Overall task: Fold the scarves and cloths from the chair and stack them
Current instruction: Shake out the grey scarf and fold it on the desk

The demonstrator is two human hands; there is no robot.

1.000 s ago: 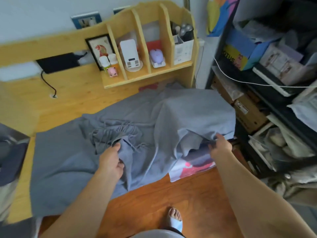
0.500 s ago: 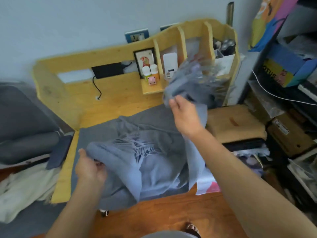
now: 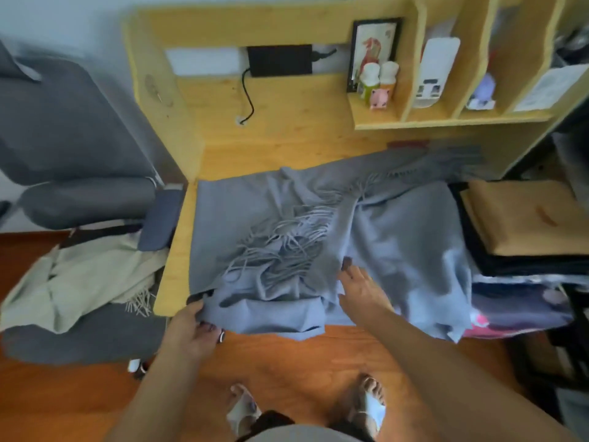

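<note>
Head view: a person folds a grey fringed scarf (image 3: 318, 231) spread across the wooden bench (image 3: 223, 135). The left hand (image 3: 191, 327) pinches the scarf's near-left corner; the right hand (image 3: 360, 288) lies flat on the cloth, fingers spread. The fold looks half made: tangled fringe bunches mid-scarf, the right end hangs off the bench. Next, likely smoothing and doubling over. A cream cloth (image 3: 73, 282) waits on the chair (image 3: 79, 138), left.
</note>
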